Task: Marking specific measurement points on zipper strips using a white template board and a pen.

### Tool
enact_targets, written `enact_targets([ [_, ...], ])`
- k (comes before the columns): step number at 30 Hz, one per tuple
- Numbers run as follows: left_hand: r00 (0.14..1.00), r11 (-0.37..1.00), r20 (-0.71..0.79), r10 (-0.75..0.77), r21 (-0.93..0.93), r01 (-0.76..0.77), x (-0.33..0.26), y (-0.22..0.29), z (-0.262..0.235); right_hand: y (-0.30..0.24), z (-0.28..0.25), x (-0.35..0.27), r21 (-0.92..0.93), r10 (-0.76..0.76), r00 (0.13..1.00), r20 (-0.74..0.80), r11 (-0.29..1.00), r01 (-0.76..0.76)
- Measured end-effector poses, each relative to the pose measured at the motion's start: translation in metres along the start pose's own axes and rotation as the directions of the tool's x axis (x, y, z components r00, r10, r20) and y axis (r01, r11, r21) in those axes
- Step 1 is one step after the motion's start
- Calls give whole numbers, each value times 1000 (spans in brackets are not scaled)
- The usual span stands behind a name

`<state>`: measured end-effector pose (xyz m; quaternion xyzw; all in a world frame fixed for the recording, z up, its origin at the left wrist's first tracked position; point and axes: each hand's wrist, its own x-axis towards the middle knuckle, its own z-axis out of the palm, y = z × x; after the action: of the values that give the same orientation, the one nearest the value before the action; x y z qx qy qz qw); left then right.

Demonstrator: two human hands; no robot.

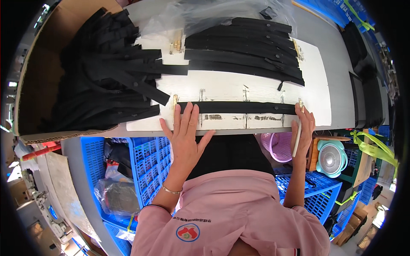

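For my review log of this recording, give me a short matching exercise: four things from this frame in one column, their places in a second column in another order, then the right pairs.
Things:
1. left hand
2. right hand
3. cardboard box
4. small fan

Places:
A. below the table edge, at the right
B. flat on the left end of the single black strap
C. at the strap's right end, holding a pale stick
D. on the left of the table, full of black straps

Pairs: 1-B, 2-C, 3-D, 4-A
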<state>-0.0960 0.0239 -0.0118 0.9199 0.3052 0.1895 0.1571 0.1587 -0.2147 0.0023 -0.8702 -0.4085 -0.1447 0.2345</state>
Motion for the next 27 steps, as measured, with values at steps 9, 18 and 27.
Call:
enact_targets([
  [9, 999, 1000, -45, -5, -16, 4, -2, 0, 2, -142, 27, 58, 793, -13, 946, 323, 550, -263],
  [18, 998, 999, -62, -21, -38, 19, -2, 1, 4, -173, 92, 64, 785, -79, 926, 369, 560, -265],
  [27, 997, 998, -70, -19, -54, 15, -1, 0, 1, -176, 94, 63, 707, -95, 906, 413, 660, -254],
])
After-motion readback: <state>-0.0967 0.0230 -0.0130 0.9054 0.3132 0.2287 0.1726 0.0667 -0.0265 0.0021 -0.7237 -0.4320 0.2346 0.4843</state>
